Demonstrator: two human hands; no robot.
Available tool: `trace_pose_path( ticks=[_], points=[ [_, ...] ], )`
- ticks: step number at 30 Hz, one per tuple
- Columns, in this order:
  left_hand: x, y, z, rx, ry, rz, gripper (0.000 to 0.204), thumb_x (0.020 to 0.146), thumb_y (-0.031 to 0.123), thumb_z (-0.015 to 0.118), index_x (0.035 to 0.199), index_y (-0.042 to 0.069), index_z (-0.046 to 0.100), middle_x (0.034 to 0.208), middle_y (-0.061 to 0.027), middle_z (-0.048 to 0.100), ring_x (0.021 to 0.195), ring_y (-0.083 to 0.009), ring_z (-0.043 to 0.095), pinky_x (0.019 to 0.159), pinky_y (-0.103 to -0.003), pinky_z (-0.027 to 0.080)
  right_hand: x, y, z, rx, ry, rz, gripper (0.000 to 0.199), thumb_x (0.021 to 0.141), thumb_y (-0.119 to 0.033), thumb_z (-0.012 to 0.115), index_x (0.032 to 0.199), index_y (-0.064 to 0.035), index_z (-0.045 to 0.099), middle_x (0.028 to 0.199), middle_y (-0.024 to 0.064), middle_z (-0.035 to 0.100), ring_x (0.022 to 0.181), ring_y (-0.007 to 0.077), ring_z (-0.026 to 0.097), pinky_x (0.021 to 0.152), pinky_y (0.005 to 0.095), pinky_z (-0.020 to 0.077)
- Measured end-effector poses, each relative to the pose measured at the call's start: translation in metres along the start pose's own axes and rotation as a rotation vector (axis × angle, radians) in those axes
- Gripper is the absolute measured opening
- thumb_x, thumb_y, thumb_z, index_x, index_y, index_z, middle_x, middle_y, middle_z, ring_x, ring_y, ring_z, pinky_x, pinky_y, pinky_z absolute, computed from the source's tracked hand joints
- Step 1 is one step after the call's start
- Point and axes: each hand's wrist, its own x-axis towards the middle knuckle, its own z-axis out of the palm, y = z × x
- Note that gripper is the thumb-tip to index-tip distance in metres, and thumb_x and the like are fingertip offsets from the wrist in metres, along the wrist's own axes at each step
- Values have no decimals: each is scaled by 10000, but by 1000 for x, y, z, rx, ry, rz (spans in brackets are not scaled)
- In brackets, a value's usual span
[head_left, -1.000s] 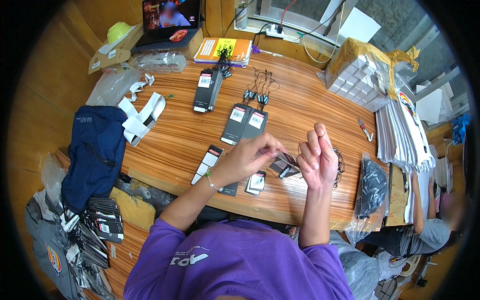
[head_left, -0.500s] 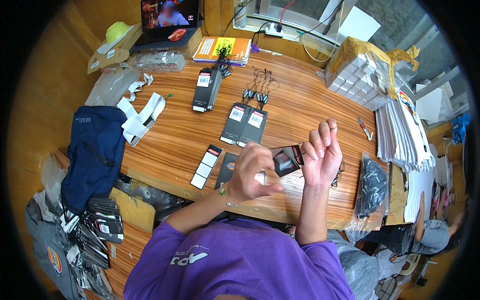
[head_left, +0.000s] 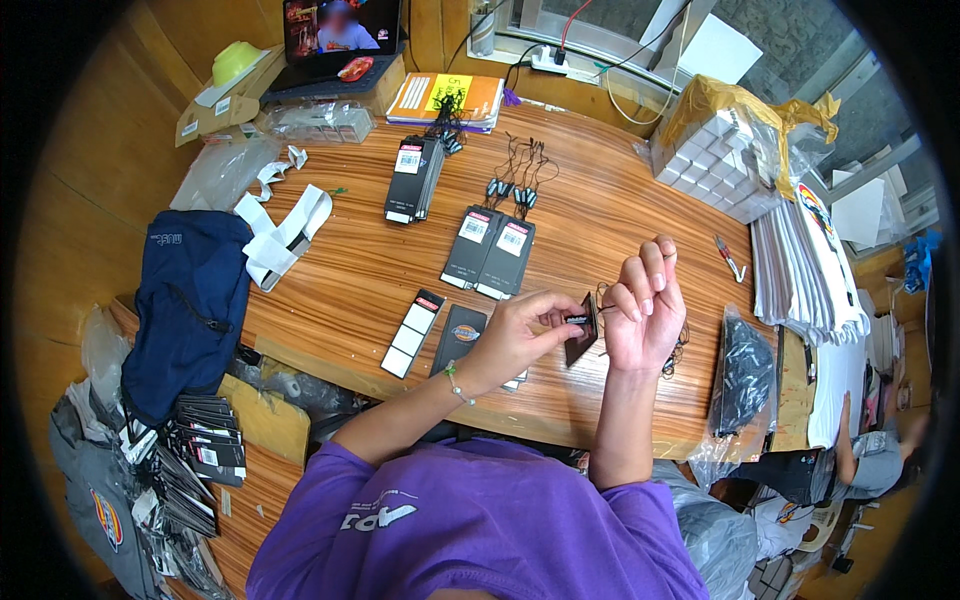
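Observation:
Above the front of the table, my left hand (head_left: 530, 330) pinches a dark hang tag (head_left: 584, 340) between thumb and fingers. The tag is turned nearly edge-on. From its upper end a thin black cord (head_left: 603, 296) runs to my right hand (head_left: 645, 305), whose fingers are curled closed; the cord's far part is hidden among them. Beneath my left forearm lie a black card with white panels (head_left: 412, 333) and a partly covered tag with an oval emblem (head_left: 460, 335). Beyond my hands, two piles of finished-looking black tags (head_left: 490, 250) lie side by side, their cords stretched away from me.
A taller tag stack (head_left: 412, 180) stands farther back. At right are pliers-like snips (head_left: 731, 258), a bag of black cords (head_left: 745, 375), folded white cloth (head_left: 805, 265) and a wrapped carton (head_left: 715, 150). White paper strips (head_left: 283, 240) and a blue bag (head_left: 187, 310) are left.
My left hand has moved right and closed its fingers on the hang tag, which has turned from face-on to nearly edge-on. My right hand has barely moved.

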Motion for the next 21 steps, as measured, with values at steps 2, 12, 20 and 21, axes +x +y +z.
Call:
trace_pose_path(
  ticks=[2, 12, 20, 21],
  points=[
    [0, 5, -1, 3, 47, 16, 154, 783, 16, 638, 937, 10, 643, 870, -48, 586, 743, -111, 562, 686, -237, 465, -1, -1, 3, -184, 27, -57, 106, 961, -154, 363, 994, -70, 419, 710, 30, 398, 535, 106, 362, 437, 228, 361],
    [6, 19, -21, -225, 162, -23, 131, 826, 54, 625, 949, 11, 635, 832, -15, 625, 725, -62, 558, 647, -202, 454, -25, 5, 15, -1531, 6, -63, 143, 828, 17, 570, 964, 22, 528, 810, 75, 594, 743, 122, 576, 680, 227, 459],
    [5, 23, -22, -348, 159, -42, 148, 827, 32, 619, 969, -6, 622, 851, -28, 628, 760, -62, 571, 676, -187, 466, -27, 12, 13, -1610, 41, -44, 127, 811, 30, 576, 917, 16, 506, 839, 75, 593, 752, 113, 586, 670, 231, 469],
    [5, 23, -22, -339, 162, -35, 149, 825, 30, 620, 969, -6, 623, 852, -29, 629, 762, -63, 573, 677, -187, 467, -27, 12, 14, -1596, 54, -34, 130, 810, 33, 576, 915, 15, 504, 841, 73, 591, 744, 110, 584, 664, 228, 468]
  ],
)
